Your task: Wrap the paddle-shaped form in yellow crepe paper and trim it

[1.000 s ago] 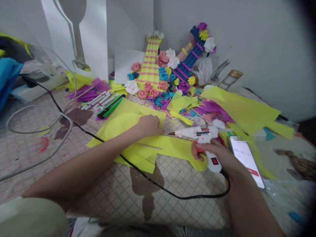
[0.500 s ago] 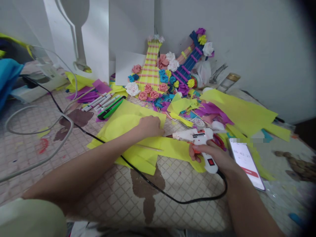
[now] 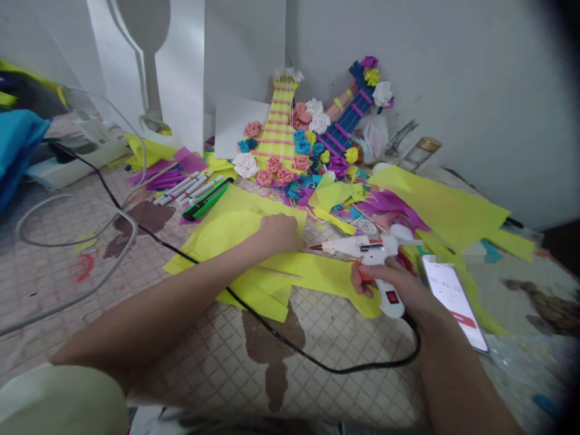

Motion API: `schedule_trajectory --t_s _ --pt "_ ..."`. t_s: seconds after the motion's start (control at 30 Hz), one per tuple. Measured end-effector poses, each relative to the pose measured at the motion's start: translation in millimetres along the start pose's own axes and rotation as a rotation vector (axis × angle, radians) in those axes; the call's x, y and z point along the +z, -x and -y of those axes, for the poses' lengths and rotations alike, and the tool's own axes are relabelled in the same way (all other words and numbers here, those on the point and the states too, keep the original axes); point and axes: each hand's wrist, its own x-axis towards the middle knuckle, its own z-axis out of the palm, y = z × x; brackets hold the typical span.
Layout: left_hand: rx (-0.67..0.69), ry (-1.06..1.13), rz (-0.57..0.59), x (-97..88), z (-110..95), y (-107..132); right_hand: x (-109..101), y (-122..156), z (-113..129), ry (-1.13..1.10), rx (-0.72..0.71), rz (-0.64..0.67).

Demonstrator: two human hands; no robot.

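Observation:
My right hand (image 3: 403, 283) grips a white hot glue gun (image 3: 380, 249) by its handle, with fingers at the orange trigger. Its nozzle points left and ends close to my left hand (image 3: 281, 234). That hand is closed over yellow crepe-like paper (image 3: 226, 226), the back of the hand hiding whatever its fingertips pinch. Below it a thin wooden stick (image 3: 278, 272) lies on a yellow strip (image 3: 324, 275). The gun's black cord (image 3: 267, 326) loops across the table under my right wrist and past my left forearm.
Paper-flower-covered guitar shapes, one yellow (image 3: 277, 130) and one blue (image 3: 343, 130), lean at the wall. A green cutter (image 3: 207, 200) and several markers (image 3: 179, 187) lie left. A phone (image 3: 455, 302) lies right, beside yellow sheets (image 3: 439, 199). A white cable (image 3: 131, 241) curls at left.
The whole view has shifted slightly to the right. The glue gun and both hands keep nearly the same places relative to the yellow paper.

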Motion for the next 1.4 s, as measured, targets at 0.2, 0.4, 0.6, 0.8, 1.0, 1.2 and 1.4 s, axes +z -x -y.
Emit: schedule_trajectory --t_s 0.2,0.4,0.6,0.8,1.0,1.2,1.4 --pt "0.077 0.101 0.003 0.2 11 -2 7 1 5 -0.040 -0.010 0.014" --pt "0.238 0.242 0.071 -6.6 27 -8 16 0 8 -0.095 0.003 -0.032" --pt "0.288 0.310 0.101 -8.5 34 -11 21 -5 7 -0.084 0.026 -0.029" --pt "0.291 0.324 0.110 -8.4 34 -12 23 -9 4 -0.058 0.019 -0.010" --pt "0.268 0.336 0.137 -12.1 31 -10 25 -12 2 -0.033 0.046 -0.006" --pt "0.255 0.342 0.150 -13.9 30 -9 23 -13 1 -0.028 0.042 0.020" --pt "0.264 0.349 0.147 -12.0 31 -11 24 -13 2 -0.025 0.041 0.024"
